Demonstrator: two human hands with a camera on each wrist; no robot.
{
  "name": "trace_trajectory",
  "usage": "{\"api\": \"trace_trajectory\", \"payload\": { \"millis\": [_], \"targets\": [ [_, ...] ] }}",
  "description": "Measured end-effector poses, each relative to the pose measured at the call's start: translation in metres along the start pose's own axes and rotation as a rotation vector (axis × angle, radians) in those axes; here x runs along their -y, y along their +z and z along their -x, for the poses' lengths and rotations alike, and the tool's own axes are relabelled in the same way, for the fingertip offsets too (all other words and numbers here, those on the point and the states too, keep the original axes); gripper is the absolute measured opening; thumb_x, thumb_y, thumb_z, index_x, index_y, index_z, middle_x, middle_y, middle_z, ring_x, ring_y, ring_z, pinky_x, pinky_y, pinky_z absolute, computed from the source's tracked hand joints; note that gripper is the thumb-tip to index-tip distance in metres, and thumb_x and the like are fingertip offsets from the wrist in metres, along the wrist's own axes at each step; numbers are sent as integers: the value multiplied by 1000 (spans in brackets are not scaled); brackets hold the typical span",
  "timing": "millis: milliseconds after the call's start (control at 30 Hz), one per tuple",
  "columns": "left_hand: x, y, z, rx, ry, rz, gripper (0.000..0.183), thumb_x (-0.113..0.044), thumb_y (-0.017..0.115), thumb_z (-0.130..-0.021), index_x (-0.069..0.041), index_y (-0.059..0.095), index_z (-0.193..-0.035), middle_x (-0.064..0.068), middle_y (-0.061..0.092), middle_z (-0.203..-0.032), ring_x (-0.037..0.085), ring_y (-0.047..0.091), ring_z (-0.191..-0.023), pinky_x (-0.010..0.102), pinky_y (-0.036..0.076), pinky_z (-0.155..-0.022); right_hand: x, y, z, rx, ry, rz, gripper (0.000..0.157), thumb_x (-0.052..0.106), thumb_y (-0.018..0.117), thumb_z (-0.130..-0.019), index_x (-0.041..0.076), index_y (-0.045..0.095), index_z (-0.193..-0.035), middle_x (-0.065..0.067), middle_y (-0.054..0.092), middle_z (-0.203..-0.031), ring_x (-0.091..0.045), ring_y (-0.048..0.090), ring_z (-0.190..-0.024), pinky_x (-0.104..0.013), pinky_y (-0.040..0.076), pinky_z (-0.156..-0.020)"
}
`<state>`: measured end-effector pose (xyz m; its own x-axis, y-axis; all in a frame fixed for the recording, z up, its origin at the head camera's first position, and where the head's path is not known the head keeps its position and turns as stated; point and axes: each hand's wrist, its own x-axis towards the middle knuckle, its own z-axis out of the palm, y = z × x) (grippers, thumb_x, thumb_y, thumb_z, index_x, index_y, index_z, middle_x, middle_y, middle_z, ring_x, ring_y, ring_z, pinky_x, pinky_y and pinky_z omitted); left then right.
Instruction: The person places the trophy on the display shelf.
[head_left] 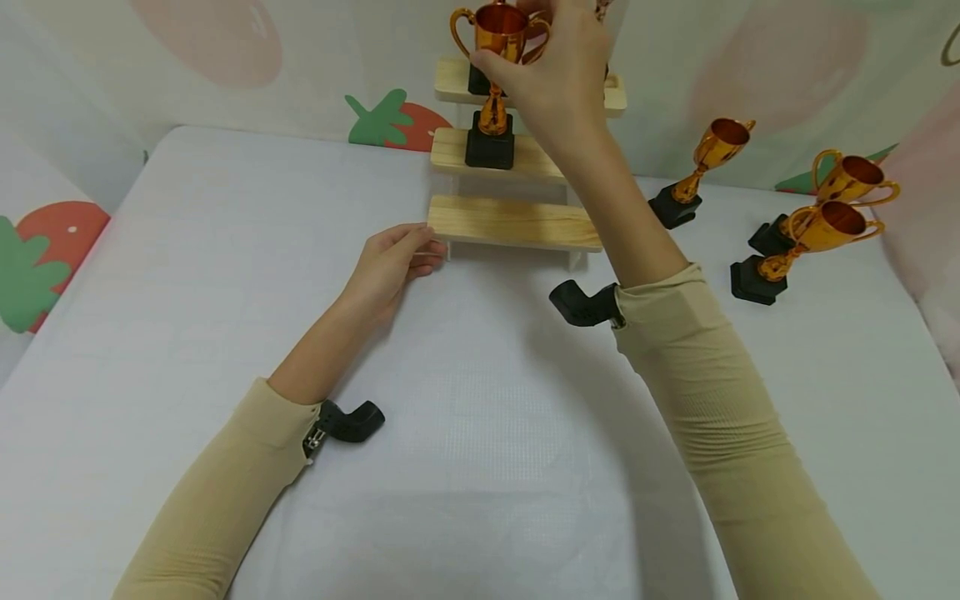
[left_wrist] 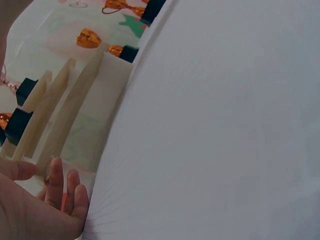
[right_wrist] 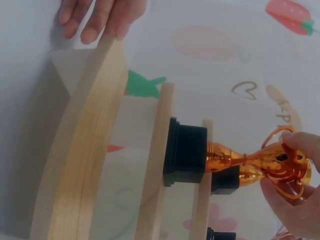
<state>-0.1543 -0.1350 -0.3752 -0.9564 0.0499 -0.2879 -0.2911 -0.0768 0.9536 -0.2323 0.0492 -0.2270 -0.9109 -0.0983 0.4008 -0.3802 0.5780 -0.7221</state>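
1 wooden stand (head_left: 534, 158), 3 boards. 1 left hand (head_left: 390, 262), pinching the lowest board's (head_left: 513, 221) left end. 1 right hand (head_left: 562, 75), gripping the next item's cup. 1 gold trophy (head_left: 493, 115), middle board (right_wrist: 152, 210) (probably light, stiff, slick; best held by cup or stem); base near the front edge, bare board rightward.

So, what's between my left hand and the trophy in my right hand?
In the head view, the bottom shelf and then the middle shelf, running from the left hand at the shelf's end up to the trophy.
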Motion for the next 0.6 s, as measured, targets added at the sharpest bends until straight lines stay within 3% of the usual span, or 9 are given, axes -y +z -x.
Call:
{"api": "trace_trajectory", "payload": {
  "millis": [333, 600],
  "targets": [
    [1, 0, -1, 1, -3, -1, 40, -17, 50, -113, 8, 53, -143, -8, 68, -89, 9, 64, -90, 18, 53, -86, 0, -2, 1, 18, -15, 32, 66, 28, 80, -97, 5, 50, -151, -10, 55, -147, -20, 53, -131, -16, 48, -104],
    [0, 0, 0, -2, 0, 4, 39, -17, 49, -113, 8, 53, -142, -7, 68, -89, 9, 64, -89, 18, 53, -86, 1, -13, 6, 26, 31, 33, 68, 30, 81, -96, 7, 50, -152, -9, 56, -148, -15, 54, -113, -17, 48, -94]
  ]
}}
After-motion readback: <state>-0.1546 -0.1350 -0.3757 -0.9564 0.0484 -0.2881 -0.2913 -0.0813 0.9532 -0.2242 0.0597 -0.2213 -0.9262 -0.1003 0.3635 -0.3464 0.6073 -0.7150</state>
